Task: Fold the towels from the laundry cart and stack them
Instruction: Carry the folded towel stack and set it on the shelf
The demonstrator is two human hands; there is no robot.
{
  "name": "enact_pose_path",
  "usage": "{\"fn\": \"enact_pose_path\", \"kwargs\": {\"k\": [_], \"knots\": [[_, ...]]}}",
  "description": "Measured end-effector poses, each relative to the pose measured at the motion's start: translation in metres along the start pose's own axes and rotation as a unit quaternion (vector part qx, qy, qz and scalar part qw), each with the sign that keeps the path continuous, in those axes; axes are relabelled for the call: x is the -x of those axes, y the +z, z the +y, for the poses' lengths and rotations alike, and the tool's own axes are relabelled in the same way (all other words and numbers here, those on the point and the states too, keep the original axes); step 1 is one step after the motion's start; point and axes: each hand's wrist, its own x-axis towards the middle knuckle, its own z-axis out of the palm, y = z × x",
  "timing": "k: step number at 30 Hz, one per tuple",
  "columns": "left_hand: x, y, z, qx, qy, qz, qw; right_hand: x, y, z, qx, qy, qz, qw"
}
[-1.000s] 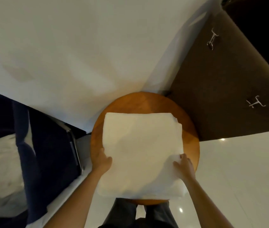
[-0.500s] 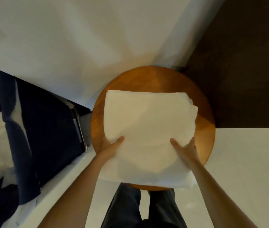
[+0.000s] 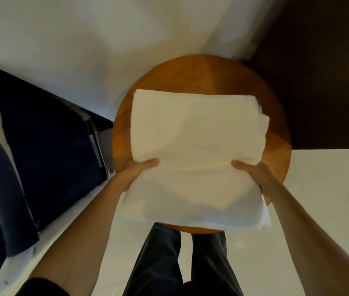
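The folded towel (image 3: 197, 133) lies on the round table (image 3: 201, 71), near edge overhanging the rim, while your left hand (image 3: 135, 170) and right hand (image 3: 252, 171) pinch its sides, thumbs on top, with the laundry cart (image 3: 47, 135) just left of the table.

White towel (image 3: 197, 133), orange-brown wooden table (image 3: 190, 71), navy cart (image 3: 47, 135), pale floor (image 3: 323, 189).

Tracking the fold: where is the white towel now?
Head view: the white towel lies on the round wooden table, near edge overhanging, gripped by the left hand and right hand, right of the laundry cart.
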Motion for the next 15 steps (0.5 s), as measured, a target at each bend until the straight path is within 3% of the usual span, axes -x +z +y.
{"fn": "enact_pose_path", "kwargs": {"k": [8, 15], "knots": [[0.044, 0.007, 0.02, 0.014, 0.014, 0.022, 1.0, 0.05, 0.005, -0.016, -0.03, -0.014, 0.027, 0.999], [0.11, 0.029, 0.027, 0.0, 0.036, 0.073, 0.997, 0.126, 0.017, -0.035, 0.004, -0.087, 0.115, 0.99]]}}
